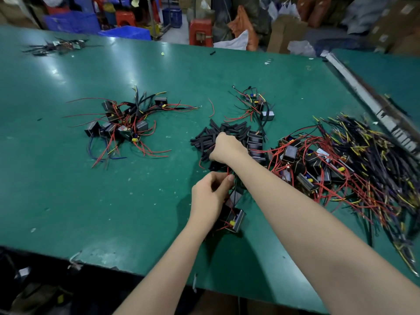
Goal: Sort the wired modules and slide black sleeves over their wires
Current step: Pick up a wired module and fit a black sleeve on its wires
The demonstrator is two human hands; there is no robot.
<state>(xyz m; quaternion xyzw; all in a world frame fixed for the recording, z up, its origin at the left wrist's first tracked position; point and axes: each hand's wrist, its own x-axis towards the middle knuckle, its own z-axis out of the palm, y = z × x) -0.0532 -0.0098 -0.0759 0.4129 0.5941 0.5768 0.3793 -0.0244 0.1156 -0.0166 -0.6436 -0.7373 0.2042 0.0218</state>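
Nearest us, our left hand (210, 196) pinches red wires (228, 172) between thumb and fingers, its fingers curled; a black boxed module (236, 220) hangs from them just below the hand, open face with a yellow part turned toward the lower right, wires running up and away from us.

Our right hand (225, 147) reaches into the pile of black sleeves (223, 133) at mid-table, fingers curled down among them; we cannot tell whether it grips one. The sleeves are short tubes lying in every direction.

Sorted heap of modules (120, 126), left of centre: red and blue wires fan outward.

Small cluster (258, 104), beyond the sleeves.

Unsorted modules (302, 162), right, touching a long bundle of black-and-yellow leads (375, 160) that runs from far to near along the right side of the green table (91, 201).
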